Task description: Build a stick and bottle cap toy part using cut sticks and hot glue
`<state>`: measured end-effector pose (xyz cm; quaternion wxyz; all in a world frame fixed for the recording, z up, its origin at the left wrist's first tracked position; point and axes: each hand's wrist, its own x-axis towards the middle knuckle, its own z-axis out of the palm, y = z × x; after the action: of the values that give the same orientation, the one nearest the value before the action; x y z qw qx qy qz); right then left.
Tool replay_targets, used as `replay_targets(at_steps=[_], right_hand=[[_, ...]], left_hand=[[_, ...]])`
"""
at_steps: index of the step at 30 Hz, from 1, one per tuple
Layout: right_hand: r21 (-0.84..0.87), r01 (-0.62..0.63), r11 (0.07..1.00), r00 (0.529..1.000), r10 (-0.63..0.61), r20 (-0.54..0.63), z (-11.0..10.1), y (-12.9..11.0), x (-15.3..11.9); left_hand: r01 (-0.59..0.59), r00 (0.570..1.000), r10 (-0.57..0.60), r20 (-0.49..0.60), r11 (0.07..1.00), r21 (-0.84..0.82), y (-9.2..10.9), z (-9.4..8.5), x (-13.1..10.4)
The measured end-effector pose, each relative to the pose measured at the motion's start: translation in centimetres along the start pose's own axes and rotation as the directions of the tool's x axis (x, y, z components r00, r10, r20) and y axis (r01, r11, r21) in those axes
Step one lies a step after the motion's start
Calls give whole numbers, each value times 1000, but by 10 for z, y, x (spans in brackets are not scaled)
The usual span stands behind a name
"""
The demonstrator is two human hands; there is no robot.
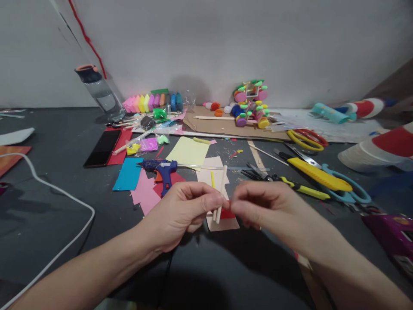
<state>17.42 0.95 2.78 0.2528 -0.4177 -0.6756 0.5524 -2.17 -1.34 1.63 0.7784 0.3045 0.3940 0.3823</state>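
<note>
Head view; clock centred on the pale sticks [223, 185], twelve toward the wall. At eight, the left hand [190, 209]: the sticks are pinched toward their lower ends between thumb and forefinger, other fingers curled under. A yellow strip [213, 179] is seen alongside; whether it is joined to one of them cannot be told. All are held over a beige paper [211, 171]. At three, the right hand [274, 206]: thumb and fingertips are drawn together near the left ones; whether anything is gripped, cannot tell. Best steadied by a firm, low pinch, lower ends levelled first; if squeezed too hard, the sticks may be rolled across each other.

Around, left to right. Near nine, a white cable [93, 211] is looped on the dark table [119, 211], well apart from the hands. At ten, a phone [105, 148], then a glue gun [163, 165] near the left hand; leftward swings are best kept short. Toward one, colourful models [254, 104] are set by the wall. At three, a yellow-handled tool [309, 190] is partly blocked by the right hand; beyond it, a yellow box cutter [319, 174] is laid beside blue-handled scissors [368, 193].
</note>
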Motion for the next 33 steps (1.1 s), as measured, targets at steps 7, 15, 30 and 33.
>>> replay_targets(at_steps=[7,15,30,33], right_hand=[[-94,175,980,982,-181,-57,26,1,-6],[-161,174,971,983,-181,-28,20,2,-7],[61,3,998,1000,-4,13,15,6,-7],[-48,32,998,999,-34,-41,9,5,-8]], left_hand=[[-45,998,37,-52,985,-164,-2,8,2],[-72,997,70,-44,996,-47,-4,3,0],[-237,966,251,-62,955,176,-6,-2,2],[-265,952,293,-92,935,234,-7,-2,1]])
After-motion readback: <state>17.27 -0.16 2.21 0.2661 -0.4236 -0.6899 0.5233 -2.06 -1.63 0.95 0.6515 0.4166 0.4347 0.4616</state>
